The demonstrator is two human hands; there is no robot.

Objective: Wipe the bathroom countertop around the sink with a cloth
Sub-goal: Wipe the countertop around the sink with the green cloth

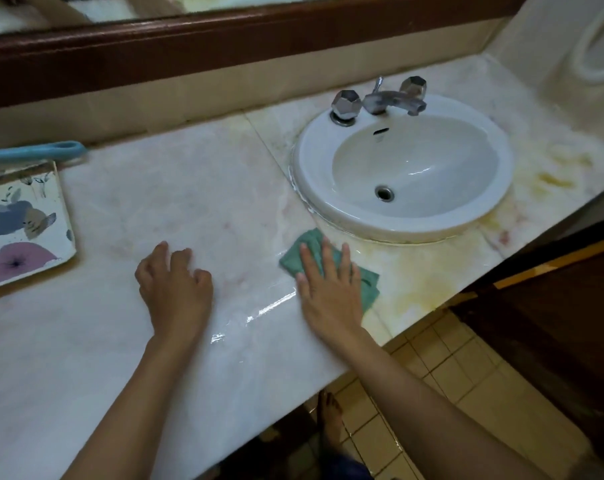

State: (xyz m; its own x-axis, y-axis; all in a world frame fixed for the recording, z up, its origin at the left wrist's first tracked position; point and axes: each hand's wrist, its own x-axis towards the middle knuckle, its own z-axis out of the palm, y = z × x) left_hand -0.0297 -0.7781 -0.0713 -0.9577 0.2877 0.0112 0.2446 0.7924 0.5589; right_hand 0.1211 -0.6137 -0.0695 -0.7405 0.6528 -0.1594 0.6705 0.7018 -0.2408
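Note:
A pale marble countertop [175, 202] holds a white oval sink [408, 168] with a chrome two-handle tap [380, 98] at the back. A folded green cloth [302, 252] lies flat on the counter just in front of the sink's near-left rim. My right hand [328, 289] presses flat on the cloth, fingers spread and pointing toward the sink. My left hand [175, 285] rests on the bare counter to the left, fingers curled, holding nothing. A wet shiny streak runs between the two hands.
A floral-patterned tray [23, 226] sits at the counter's left edge, with a blue-handled tool [33, 152] behind it. Yellow stains [553, 174] mark the counter right of the sink. A wood-framed mirror [224, 32] runs along the back. Tiled floor [449, 393] and a dark cabinet [553, 306] lie below right.

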